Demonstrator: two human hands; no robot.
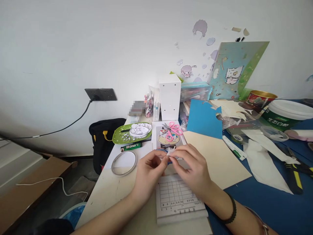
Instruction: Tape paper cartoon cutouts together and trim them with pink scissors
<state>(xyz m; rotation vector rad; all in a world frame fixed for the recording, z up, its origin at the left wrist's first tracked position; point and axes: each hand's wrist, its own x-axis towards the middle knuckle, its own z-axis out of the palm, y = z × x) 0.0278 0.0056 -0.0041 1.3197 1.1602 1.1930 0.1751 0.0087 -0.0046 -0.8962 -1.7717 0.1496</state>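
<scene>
My left hand [148, 171] and my right hand [193, 168] meet over the middle of the desk. Fingers of both hands pinch a small white piece [170, 151], thin like paper or film; its exact kind cannot be made out. Something blue shows just behind the fingertips, mostly hidden. Below my hands lies a printed sheet with a grid [179, 199]. Just beyond them, pink-handled scissors [175, 128] rest on a picture card [160, 133] with a cartoon figure, partly covered by the scissors and my fingers.
To the left are a green tray [118, 134] with a paper cutout [140, 130], a green utility knife [131, 147] and a tape roll [112, 166]. Right are a cream board [215, 156], blue card [204, 119], white scraps [266, 164], pliers [293, 179] and a tub [276, 119].
</scene>
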